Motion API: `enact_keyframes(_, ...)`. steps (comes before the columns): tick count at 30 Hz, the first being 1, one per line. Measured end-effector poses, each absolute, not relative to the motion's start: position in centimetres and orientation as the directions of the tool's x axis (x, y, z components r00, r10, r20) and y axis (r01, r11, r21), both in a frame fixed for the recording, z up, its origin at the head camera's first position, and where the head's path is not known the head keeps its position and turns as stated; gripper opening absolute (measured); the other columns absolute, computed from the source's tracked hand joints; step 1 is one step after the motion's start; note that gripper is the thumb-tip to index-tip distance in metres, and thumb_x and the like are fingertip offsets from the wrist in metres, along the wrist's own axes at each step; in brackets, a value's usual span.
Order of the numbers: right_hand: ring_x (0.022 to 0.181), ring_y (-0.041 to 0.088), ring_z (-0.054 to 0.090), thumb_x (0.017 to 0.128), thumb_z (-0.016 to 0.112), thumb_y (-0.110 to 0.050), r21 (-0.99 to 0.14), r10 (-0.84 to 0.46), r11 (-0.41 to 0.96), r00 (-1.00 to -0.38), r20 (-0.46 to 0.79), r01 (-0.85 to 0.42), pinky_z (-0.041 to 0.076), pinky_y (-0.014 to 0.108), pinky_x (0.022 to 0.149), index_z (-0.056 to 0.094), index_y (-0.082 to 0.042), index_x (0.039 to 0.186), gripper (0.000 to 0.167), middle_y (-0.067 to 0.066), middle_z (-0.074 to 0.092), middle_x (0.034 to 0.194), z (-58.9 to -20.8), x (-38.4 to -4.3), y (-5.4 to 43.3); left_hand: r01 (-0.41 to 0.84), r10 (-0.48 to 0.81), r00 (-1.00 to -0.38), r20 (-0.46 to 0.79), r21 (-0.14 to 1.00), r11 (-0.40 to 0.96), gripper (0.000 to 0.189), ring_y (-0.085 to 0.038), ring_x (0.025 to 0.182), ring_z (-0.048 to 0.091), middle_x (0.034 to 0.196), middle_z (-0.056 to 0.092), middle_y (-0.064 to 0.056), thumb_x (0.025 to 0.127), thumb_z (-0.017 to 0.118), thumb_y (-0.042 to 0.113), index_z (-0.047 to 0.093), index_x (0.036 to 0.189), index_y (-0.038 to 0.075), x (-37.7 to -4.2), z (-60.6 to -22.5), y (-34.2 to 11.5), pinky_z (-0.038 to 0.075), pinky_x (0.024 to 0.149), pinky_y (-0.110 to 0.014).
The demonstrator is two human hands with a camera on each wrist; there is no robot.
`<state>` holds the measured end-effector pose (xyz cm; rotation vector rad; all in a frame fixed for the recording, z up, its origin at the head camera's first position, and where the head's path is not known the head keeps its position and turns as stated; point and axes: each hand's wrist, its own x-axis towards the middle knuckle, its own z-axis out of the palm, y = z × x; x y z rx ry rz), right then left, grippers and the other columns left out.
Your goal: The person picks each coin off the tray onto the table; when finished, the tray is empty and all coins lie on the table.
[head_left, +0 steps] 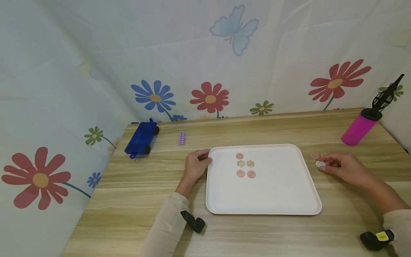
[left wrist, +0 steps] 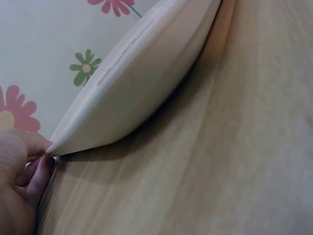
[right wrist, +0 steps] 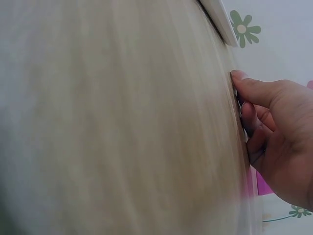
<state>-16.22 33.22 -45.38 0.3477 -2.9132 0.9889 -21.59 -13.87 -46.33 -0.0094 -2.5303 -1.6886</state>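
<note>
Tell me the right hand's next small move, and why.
Probably lift the silver coin toward the tray: the right hand is curled at that coin, on the table beside the tray; five coins already lie on the tray, and the left hand grips its edge.

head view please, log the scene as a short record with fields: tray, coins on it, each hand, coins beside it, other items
tray: white tray, flat on the table
coins on tray: three copper coins, two gold-coloured coins
left hand: grips the tray's far left corner
right hand: thumb and fingers around a silver coin, right of the tray
coins beside tray: that one, a copper coin, another partly hidden
other items: blue toy cart, purple brick, pink cylinder with black top
</note>
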Motion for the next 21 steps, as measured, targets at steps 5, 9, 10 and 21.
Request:
enact_keyframes(5, 0.064, -0.003, 0.044, 0.09, 0.076, -0.012, -0.594, -0.183, 0.775, -0.976, 0.116, -0.215, 0.041, 0.018, 0.054, 0.072, 0.007, 0.11, 0.028, -0.002, 0.062, 0.079, -45.28, -16.15, 33.02, 0.067, -0.047, -0.995, 0.093, 0.917, 0.393, 0.03, -0.035, 0.101, 0.073, 0.107, 0.075, -0.027, 0.085, 0.07, -0.004, 0.074, 0.114, -0.006, -21.59, -46.36, -13.86, 0.062, 0.086, -0.032)
enact_keyframes(9, 0.065, -0.001, 0.046, 0.09, 0.076, -0.014, -0.606, -0.175, 0.769, -0.979, 0.105, -0.202, 0.042, 0.019, 0.055, 0.072, 0.004, 0.109, 0.027, -0.003, 0.062, 0.08, -45.14, -16.14, 33.03, 0.07, -0.046, -0.994, 0.095, 0.917, 0.393, 0.03, -0.034, 0.101, 0.074, 0.106, 0.076, -0.027, 0.084, 0.07, -0.004, 0.074, 0.114, -0.006, -21.56, -46.29, -13.85, 0.062, 0.086, -0.032)
enact_keyframes(10, 0.065, -0.001, 0.046, 0.09, 0.076, -0.014, -0.607, -0.172, 0.769, -0.98, 0.102, -0.199, 0.042, 0.019, 0.055, 0.073, 0.004, 0.109, 0.027, -0.003, 0.063, 0.08, -45.12, -16.16, 33.04, 0.073, -0.044, -0.994, 0.098, 0.916, 0.395, 0.03, -0.034, 0.1, 0.074, 0.106, 0.075, -0.027, 0.084, 0.07, -0.004, 0.074, 0.114, -0.007, -21.58, -46.31, -13.87, 0.062, 0.085, -0.032)
enact_keyframes(21, 0.064, -0.002, 0.046, 0.089, 0.077, -0.013, -0.612, -0.175, 0.765, -0.979, 0.101, -0.2, 0.042, 0.02, 0.055, 0.075, 0.003, 0.107, 0.025, -0.004, 0.065, 0.08, -45.15, -16.41, 33.04, 0.058, -0.046, -0.996, 0.082, 0.918, 0.391, 0.03, -0.032, 0.101, 0.073, 0.108, 0.076, -0.025, 0.085, 0.07, -0.004, 0.074, 0.115, -0.005, -21.65, -46.37, -13.85, 0.062, 0.086, -0.03)
